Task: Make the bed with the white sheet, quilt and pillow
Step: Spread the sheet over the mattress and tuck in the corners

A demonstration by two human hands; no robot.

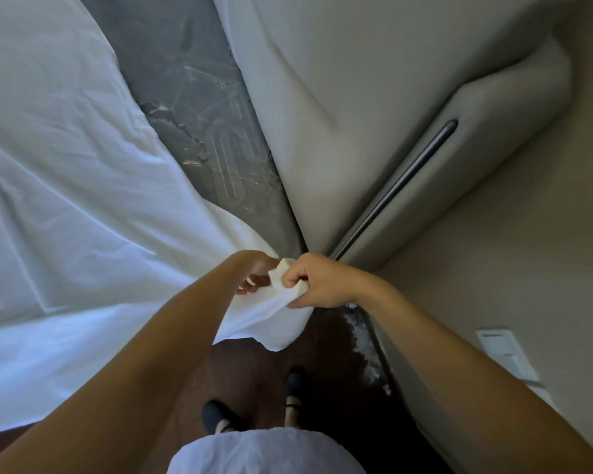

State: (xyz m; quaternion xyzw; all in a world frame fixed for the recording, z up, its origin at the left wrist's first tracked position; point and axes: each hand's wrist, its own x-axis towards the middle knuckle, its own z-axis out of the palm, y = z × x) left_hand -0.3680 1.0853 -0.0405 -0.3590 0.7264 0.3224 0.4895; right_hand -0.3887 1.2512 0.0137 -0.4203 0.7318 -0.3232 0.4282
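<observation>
Hanging from two hands at lower centre of the frame, the corner of the white sheet (271,319) is the part that matters: the rest of the cloth spreads away to the left and upper left, over most of the bed, while a strip of bare grey mattress (199,107) still shows in the upper middle, along the beige headboard (339,97). The sheet's loose edge runs diagonally from upper left down to the hands, so the uncovered strip lies up and slightly right of the fingers. The right hand (317,282) is the nearer to that gap, its fingers curled tight and pinching a bunched fold of the corner. The left hand (254,277) sits just beside it on the bed side, its fingers partly hidden but apparently tucked round the same fold from beneath. Judging by this, the corner likely needs drawing toward the headboard and over the mattress end. Below, dark wooden floor (254,378) and two shoes (220,417) are visible.
</observation>
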